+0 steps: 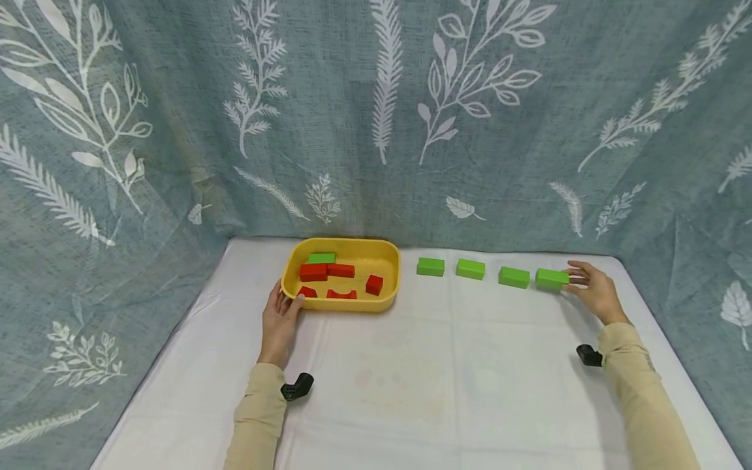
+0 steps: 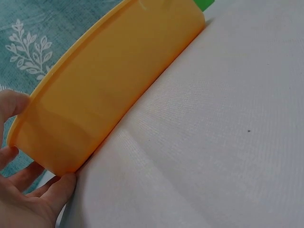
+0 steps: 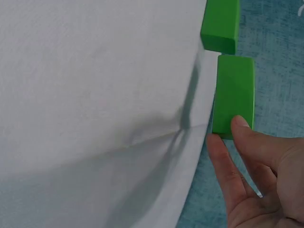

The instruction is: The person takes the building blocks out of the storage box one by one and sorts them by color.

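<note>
My right hand [image 1: 599,297] pinches the right end of a green block [image 1: 551,279], thumb on its top face in the right wrist view. This rectangular block is the rightmost in a row; whether its underside touches the cloth I cannot tell. To its left lie three similar green blocks, at the right [image 1: 514,277], the middle [image 1: 470,269] and the left [image 1: 431,266]. At the near left corner of a yellow basin [image 1: 384,305], my left hand [image 1: 279,331] grips the rim and side. Inside the basin are several red blocks [image 1: 313,272] and a green block [image 1: 322,258].
A white cloth [image 1: 376,385] covers the table. Grey-green curtain fabric [image 1: 341,130] with white leaf prints rises behind the table and along its sides. Black wrist devices sit at the left cuff [image 1: 297,387] and the right cuff [image 1: 589,356].
</note>
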`<state>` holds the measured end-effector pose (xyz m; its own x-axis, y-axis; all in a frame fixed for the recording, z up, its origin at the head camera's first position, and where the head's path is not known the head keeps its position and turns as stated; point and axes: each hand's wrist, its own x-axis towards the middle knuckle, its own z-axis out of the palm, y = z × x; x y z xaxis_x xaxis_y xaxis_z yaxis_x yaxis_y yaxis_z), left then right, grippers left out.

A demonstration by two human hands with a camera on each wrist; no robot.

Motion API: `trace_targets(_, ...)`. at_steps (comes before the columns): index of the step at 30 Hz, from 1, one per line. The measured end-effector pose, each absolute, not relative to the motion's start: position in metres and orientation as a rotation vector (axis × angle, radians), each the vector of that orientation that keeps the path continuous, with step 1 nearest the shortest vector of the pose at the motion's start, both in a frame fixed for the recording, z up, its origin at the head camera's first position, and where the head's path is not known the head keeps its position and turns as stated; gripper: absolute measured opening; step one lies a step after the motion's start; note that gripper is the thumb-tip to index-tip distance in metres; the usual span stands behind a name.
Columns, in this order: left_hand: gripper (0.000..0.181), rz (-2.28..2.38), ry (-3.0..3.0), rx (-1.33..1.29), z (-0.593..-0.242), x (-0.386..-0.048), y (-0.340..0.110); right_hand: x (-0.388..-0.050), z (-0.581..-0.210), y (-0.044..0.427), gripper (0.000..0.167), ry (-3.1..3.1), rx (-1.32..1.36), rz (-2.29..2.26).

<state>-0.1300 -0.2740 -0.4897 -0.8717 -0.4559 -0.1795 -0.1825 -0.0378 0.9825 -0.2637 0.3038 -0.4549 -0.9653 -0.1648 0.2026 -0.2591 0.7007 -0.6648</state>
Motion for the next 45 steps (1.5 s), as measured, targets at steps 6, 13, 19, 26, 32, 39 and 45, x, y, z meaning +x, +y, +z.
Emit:
trace_targets(6,0.074,-2.015,-2.030,0.685,-0.492,-0.130,-0.276,-0.263,-0.464,0.309,0.055,-2.784,0.406,1.057)
trace_targets(13,0.074,-2.009,-2.038,0.687,-0.493,-0.130,-0.278,-0.261,-0.470,0.311,0.053,-2.799,0.452,1.059)
trace_targets(19,0.075,-2.022,-2.026,0.700,-0.493,-0.129,-0.278,-0.262,-0.472,0.309,0.053,-2.832,0.430,1.045)
trace_targets(26,0.074,-2.024,-2.014,0.697,-0.496,-0.130,-0.278,-0.260,-0.466,0.307,0.055,-2.866,0.410,0.984)
trace_targets(32,0.074,-2.018,-2.006,0.685,-0.496,-0.132,-0.278,-0.263,-0.454,0.298,0.059,-2.939,0.360,0.961)
trace_targets(39,0.073,-2.030,-1.992,0.687,-0.495,-0.132,-0.277,-0.267,-0.439,0.275,0.052,-2.963,0.419,0.846)
trace_targets(45,0.074,-2.025,-1.998,0.725,-0.495,-0.133,-0.276,-0.273,-0.429,0.245,0.049,-2.938,0.466,0.865)
